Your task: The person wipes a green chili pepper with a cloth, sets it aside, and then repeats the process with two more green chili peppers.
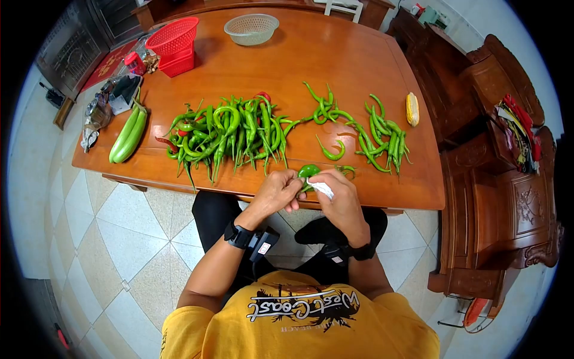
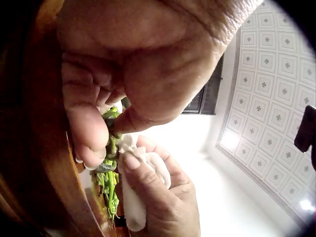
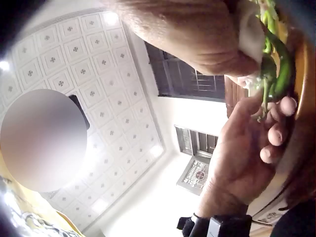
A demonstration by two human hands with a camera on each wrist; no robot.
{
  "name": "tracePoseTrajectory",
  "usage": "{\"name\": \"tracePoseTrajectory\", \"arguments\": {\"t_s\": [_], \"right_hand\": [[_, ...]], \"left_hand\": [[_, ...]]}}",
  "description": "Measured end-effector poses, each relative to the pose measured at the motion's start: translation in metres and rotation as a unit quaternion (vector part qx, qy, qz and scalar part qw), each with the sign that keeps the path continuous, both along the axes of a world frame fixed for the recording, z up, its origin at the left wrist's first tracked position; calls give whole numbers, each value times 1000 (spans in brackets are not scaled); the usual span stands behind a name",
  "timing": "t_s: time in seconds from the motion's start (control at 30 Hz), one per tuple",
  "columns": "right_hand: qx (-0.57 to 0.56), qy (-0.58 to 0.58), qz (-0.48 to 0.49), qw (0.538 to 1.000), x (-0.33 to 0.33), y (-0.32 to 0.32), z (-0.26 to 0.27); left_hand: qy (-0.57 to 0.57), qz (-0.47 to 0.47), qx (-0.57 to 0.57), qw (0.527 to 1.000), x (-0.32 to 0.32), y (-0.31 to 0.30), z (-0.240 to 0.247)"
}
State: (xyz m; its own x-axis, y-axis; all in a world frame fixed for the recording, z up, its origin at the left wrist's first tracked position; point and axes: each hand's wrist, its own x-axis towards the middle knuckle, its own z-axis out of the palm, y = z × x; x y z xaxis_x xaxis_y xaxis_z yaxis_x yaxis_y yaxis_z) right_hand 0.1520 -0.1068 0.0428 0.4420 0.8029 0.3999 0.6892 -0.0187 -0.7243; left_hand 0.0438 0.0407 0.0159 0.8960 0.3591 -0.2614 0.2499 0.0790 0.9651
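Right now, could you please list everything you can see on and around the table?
table: one, brown wood, centre.
chili pile: many, mostly green, middle left.
loose chilies: many, green, right side.
gourds: two, pale green, left end.
corn cob: one, yellow, right edge.
red baskets: two, red, far left corner.
mesh bowl: one, beige, far edge.
pepper: one, green, near edge.
cloth: one, white, beside the pepper.
left hand: one, holds the pepper.
right hand: one, holds the cloth.

A green pepper (image 1: 308,172) and a white cloth (image 1: 323,189). Reddish-brown wooden table (image 1: 335,54). A heap (image 1: 233,134) of green peppers with a few red ones, pale green gourds (image 1: 128,134), yellow corn (image 1: 412,109), red baskets (image 1: 174,42), a beige bowl (image 1: 252,28). Cream floor (image 1: 119,239) tiled in a diamond pattern. Yellow shirt (image 1: 239,332) with black-and-white print.
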Motion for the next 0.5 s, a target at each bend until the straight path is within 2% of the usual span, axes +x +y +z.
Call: {"name": "tracePoseTrajectory", "arguments": {"t_s": [0.5], "right_hand": [[-35,-5,-60,998,13,-15,-15]], "left_hand": [[24,-14,13,1000,1,2,-2]]}}
